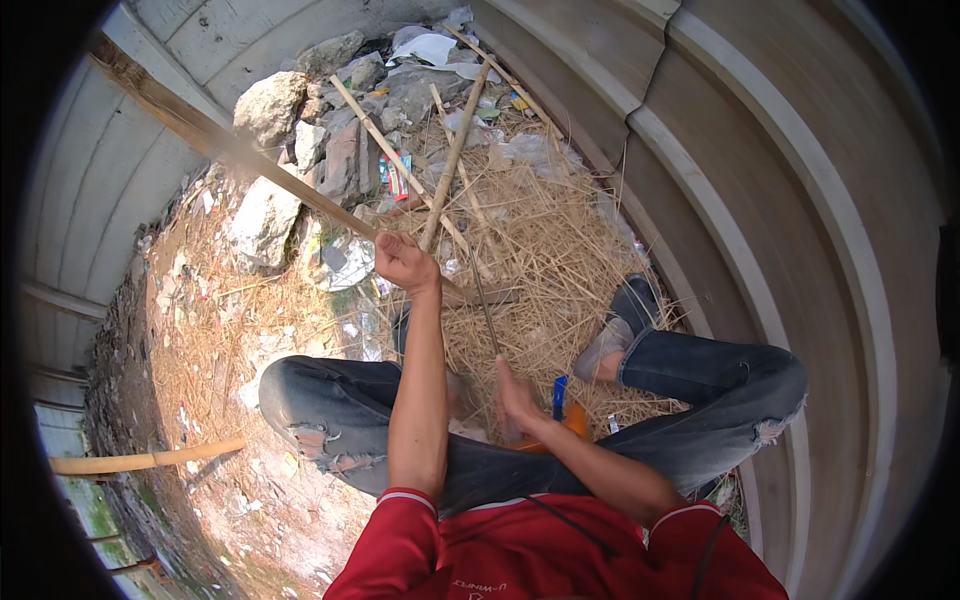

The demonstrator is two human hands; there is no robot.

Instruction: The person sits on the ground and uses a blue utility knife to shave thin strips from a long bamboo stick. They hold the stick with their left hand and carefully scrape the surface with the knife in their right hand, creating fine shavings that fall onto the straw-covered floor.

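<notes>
My left hand [407, 262] is closed around a long bamboo pole [310, 193], which slants up to the far left, its middle blurred. Low between my legs, my right hand [515, 400] is wrapped round the near end of a long, thin, dark blade-like tool [483, 290]. The tool points away from me, and its grip is hidden in my fingers. Just right of that hand lies an orange thing [576, 420] with a blue piece [560, 396] beside it; my forearm partly covers it. Loose straw [540, 240] lies ahead of both hands.
Several thin bamboo sticks [453, 160] lie crossed beyond my hands. Large rocks [268, 110] and plastic litter [425, 48] are piled at the back. A corrugated metal wall [790, 190] curves along the right. Another bamboo pole [150, 463] juts in at the left.
</notes>
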